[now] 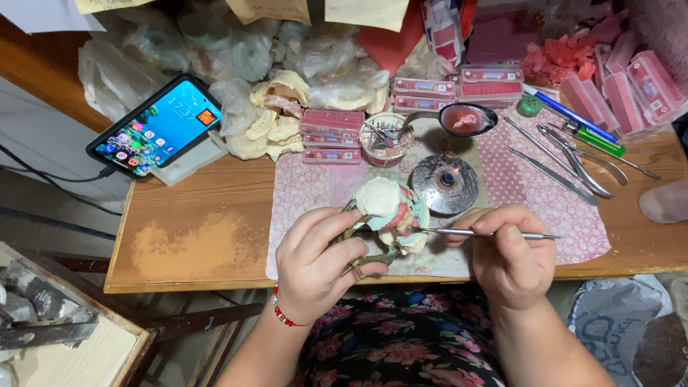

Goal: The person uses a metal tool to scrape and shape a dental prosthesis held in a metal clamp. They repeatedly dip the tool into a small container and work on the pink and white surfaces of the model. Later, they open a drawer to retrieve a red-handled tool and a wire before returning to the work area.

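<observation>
Plaster dental model [390,208] sits clamped in my left hand [315,258], tilted toward me for access. My right hand [505,251] pinches a thin metal tool [480,233], tip at the model, near the small burner [444,183] for heat

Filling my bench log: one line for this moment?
left hand: holds white plaster dental cast | right hand: thin metal carving tool, tip at cast

A worn wooden table [193,236] is filling the middle of the frame, its edge running along the lower centre. A pink patterned cloth [516,179] is lying over its right half. Crumpled plastic bags [143,50] are piling up along the top edge. At the left, a pale floor [43,143] is showing beneath dark cables [43,175]. A wooden frame [79,337] is sitting in the lower left corner.
</observation>
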